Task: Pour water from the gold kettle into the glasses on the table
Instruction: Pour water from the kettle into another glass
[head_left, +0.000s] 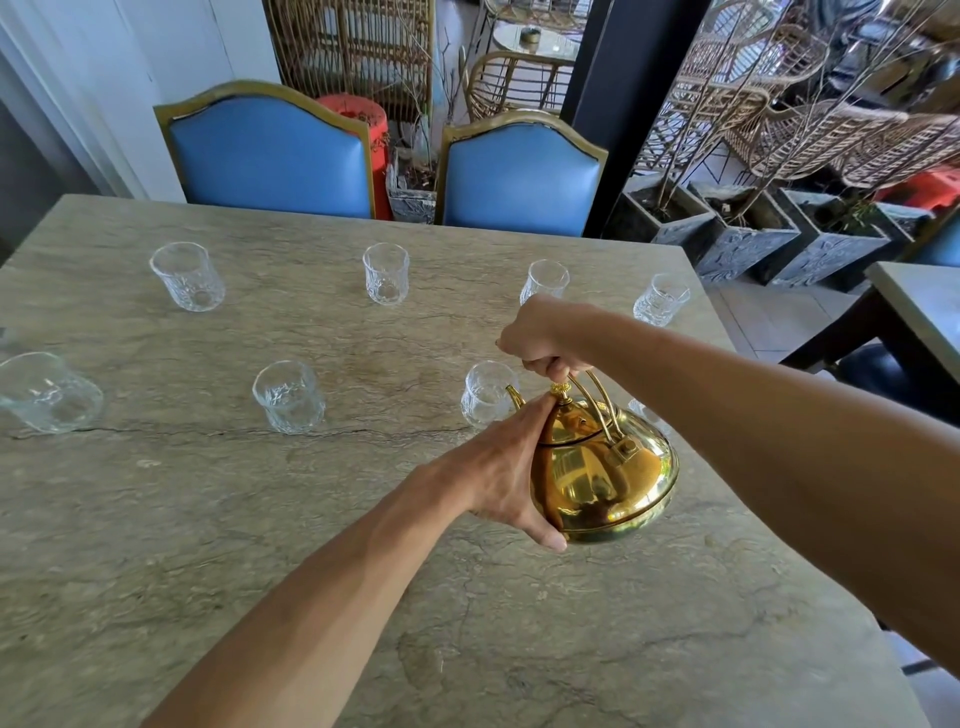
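Tabletop: grey-green veined stone slab (208, 519), long crack across its middle; carries everything listed below.
Chairs: two blue padded chairs with gold frames (270, 150), pushed in at the far edge.
Kettle: round polished gold metal kettle (602, 478), at the near right of the tabletop, tipped with its spout toward the nearest glass; whether the base rests on the stone cannot be told. Judged heavy if full, smooth and slippery on the body; best taken by the looped wire handle, lid steadied.
Right hand: right hand (545, 332), fingers closed around the top of the kettle handle.
Left hand: left hand (498, 467), fingers spread flat along the kettle's side, one fingertip up by the lid knob.
Glasses: clear cut-pattern glass tumblers (288, 397), eight in view in two rows, well apart, apparently empty; fragile, easily tipped.
Target glass: tumbler (485, 395) just beside the spout.
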